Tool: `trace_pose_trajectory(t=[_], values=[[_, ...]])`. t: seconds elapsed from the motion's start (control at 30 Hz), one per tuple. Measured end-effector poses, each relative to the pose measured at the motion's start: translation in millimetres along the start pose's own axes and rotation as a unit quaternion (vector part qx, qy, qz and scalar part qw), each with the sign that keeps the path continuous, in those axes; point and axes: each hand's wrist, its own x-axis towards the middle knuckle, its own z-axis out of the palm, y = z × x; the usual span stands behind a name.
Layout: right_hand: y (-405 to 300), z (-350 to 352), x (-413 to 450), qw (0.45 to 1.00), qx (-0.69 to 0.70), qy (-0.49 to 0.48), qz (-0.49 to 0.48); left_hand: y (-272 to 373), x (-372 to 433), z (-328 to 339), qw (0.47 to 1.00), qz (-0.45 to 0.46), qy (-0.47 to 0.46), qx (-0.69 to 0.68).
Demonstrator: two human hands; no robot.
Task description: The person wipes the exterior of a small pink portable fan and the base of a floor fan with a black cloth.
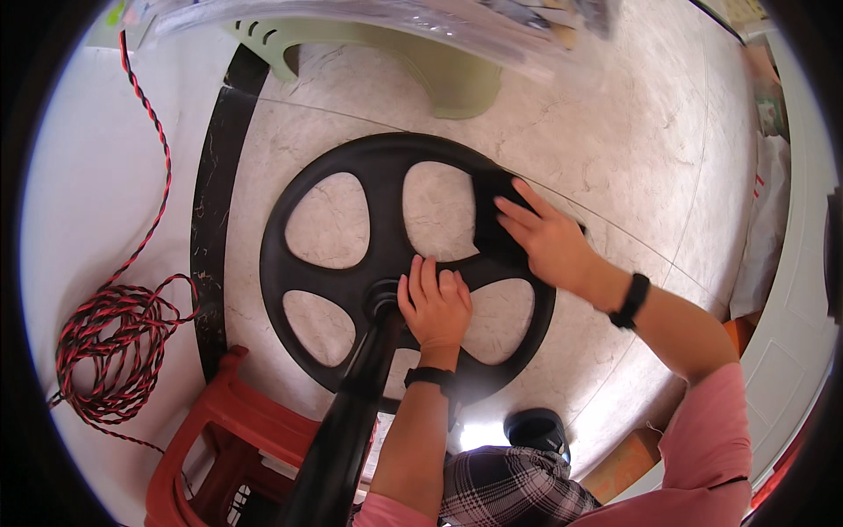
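A large black round base with several rounded openings (385, 224) lies on the pale tiled floor, and a black pole (349, 408) rises from its middle towards the camera. My left hand (438, 303) rests beside the pole's collar at the hub, fingers bent over the base. Over the base's upper right part, my right hand (546, 237) has its fingers spread on a black piece, perhaps a cloth (490, 211), that covers part of an opening. Whether the right hand grips this piece is unclear.
A coil of red and black twisted wire (118, 356) lies on a white surface at the left. A red plastic stool (244, 408) stands lower left, a pale green one (395, 49) at the top beneath clear plastic wrapping (369, 26). A cardboard box (622, 464) is lower right.
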Motion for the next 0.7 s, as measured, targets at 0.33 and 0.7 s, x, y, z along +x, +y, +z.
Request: trace_pose_trajectory(t=[0.33,0.7], values=[[-7,37,167,0.977,0.027,0.176,-0.116,3,3,3,0.998,0.044,0.033,-0.012],[-12,23,84,0.958,0.136,-0.075,-0.242,0,-10,5,0.996,0.081,0.040,-0.012]])
